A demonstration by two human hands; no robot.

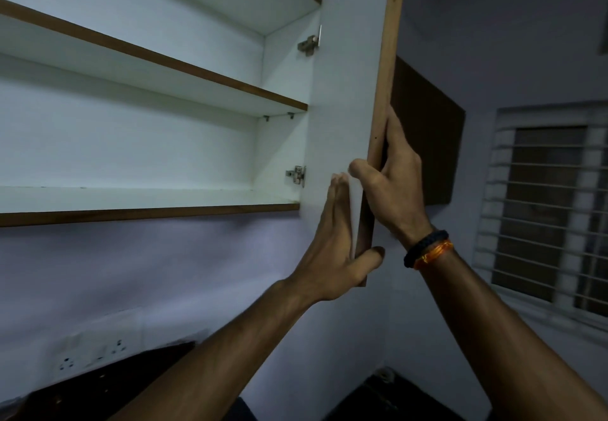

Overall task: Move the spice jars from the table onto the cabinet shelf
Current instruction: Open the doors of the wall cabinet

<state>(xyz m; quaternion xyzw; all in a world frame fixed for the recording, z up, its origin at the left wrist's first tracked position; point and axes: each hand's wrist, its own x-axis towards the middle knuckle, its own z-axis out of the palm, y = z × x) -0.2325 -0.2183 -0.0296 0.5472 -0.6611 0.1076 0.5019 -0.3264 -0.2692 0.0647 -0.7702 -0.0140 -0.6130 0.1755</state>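
A wall cabinet [283, 144] is seen from below w/ its door [348, 91] swung open toward the viewer; the door's long axis runs vertical, its brown edge band facing the camera, white inner face turned left toward the shelves. The left hand [332, 256] is laid flat against the white inner face near the door's bottom corner, fingers straight and together pointing up, thumb hooked under/around the lower brown edge. The right hand [391, 177] is clamped on the door's free edge just above the left: thumb pressed on the inner face side, fingers curled round behind onto the dark outer face. A black and orange wristband [427, 249] is worn on the right wrist. The lower shelf [148, 210] is shown w/ a brown front edge running left-right, the middle shelf [164, 65] above it, slanting up to the left in the wide-angle view; nothing is seen standing on either. Two metal hinges [296, 175] are fixed at the cabinet's right wall, one low, one high. No spice jars are in view, so their place can't be told. A wall socket plate [92, 353] is seen low left, a barred window [543, 210] at right, both blurred.
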